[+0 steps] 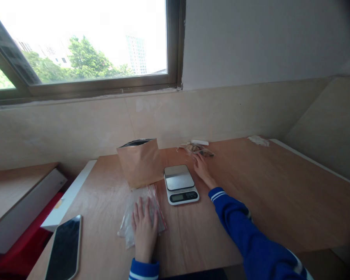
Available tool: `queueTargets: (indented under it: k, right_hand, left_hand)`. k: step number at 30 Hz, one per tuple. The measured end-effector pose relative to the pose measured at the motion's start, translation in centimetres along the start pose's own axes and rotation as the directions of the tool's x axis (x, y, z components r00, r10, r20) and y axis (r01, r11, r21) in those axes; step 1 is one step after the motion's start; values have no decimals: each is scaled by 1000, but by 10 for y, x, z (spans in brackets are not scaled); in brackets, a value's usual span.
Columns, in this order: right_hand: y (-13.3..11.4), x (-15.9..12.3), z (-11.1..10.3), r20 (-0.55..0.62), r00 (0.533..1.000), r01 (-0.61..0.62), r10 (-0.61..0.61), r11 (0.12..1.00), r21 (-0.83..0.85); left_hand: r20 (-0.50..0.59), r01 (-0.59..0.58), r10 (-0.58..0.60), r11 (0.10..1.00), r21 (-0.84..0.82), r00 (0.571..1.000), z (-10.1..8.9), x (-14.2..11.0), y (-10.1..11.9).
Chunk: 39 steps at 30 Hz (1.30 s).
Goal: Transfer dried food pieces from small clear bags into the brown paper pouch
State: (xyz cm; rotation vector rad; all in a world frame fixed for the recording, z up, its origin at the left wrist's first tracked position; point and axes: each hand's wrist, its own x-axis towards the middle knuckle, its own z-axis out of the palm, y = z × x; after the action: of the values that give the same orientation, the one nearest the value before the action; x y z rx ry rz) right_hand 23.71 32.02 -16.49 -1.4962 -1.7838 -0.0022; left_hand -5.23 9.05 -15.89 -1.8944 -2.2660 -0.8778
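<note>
Pressing flat on a stack of clear zip bags (139, 212), the left hand (144, 227) lies palm down with fingers spread and grips nothing; its weight appears to keep the slippery plastic from sliding on the worktop (265, 202). The bags sit at the near left, their red seal strips along the right edge.

The right hand (202, 168) is stretched to the far side, fingers extended and touching a small pile of dried brownish material (196, 149). Whether anything is pinched between the fingers cannot be told from the head view. A white stick-like item (199, 142) lies just behind the pile, against the wall.

Between the two hands stands a small digital scale (180, 183), its platform bare and its display facing near. A brown paper pouch (141, 161) stands upright just to the left of the scale, its mouth open at the top, touching or nearly touching the far end of the bags.

Other items: a dark tablet (65, 247) at the near left corner, and a crumpled pale scrap (259, 140) at the far right, well apart from the hands. The scale lies beside the right forearm's line of reach; nothing blocks the pile itself.
</note>
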Motion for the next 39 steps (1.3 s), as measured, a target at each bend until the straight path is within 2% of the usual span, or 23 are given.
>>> queueTargets:
  k: [3, 5, 8, 10, 13, 16, 19, 20, 22, 26, 28, 31, 35, 37, 39]
  right_hand:
    - [-1, 27, 13, 124, 991, 61, -49, 994, -96]
    - [-4, 38, 19, 155, 988, 7, 16, 989, -146]
    - [-10, 40, 23, 52, 991, -113, 121, 984, -139]
    - [-12, 33, 21, -13, 993, -122, 121, 989, -87]
    - [-10, 17, 10, -33, 994, -105, 104, 994, -34]
    - [-4, -3, -13, -67, 992, -107, 107, 994, 6]
    - [-6, -36, -49, -128, 982, -132, 141, 988, 81]
    - [-11, -50, -63, -173, 966, -163, 193, 971, 173]
    - [-30, -84, -92, -254, 899, -262, 356, 903, 340]
    - [-89, -147, -141, -290, 749, -390, 596, 750, 534]
    - [-116, -164, -157, -245, 722, -407, 648, 683, 606]
    - [-144, -169, -170, -150, 747, -379, 647, 601, 704]
    - [-167, -164, -179, 58, 851, -352, 522, 486, 800]
    - [-176, -165, -179, 165, 899, -361, 406, 474, 803]
    - [-183, -166, -176, 222, 925, -358, 309, 507, 784]
  left_hand:
    - [35, -72, 71, 997, 24, 997, 24, -8, -10]
    - [35, -103, 102, 994, 39, 994, 28, -11, -16]
    - [28, -126, 125, 990, 56, 992, 25, -10, -18]
    - [29, -120, 119, 991, 60, 993, 23, -9, -16]
    - [44, -98, 95, 994, 48, 994, 20, -9, -14]
    - [56, -83, 83, 997, -12, 995, 19, -9, -13]
    - [30, -60, 66, 987, -149, 997, 16, -7, -15]
    - [12, -50, 54, 977, -208, 998, 14, -5, -15]
    - [-34, -41, 32, 946, -323, 999, 10, -2, -14]
    - [-119, -78, 26, 885, -459, 993, -3, 1, -9]
    - [-116, -85, 30, 857, -508, 993, -10, -1, -2]
    - [-60, -78, 53, 789, -609, 997, -26, -9, 16]
    - [45, -81, 166, 680, -729, 985, -56, -16, 52]
    - [117, -74, 254, 634, -769, 960, -70, -15, 66]
    - [207, -36, 332, 599, -800, 920, -80, -11, 73]
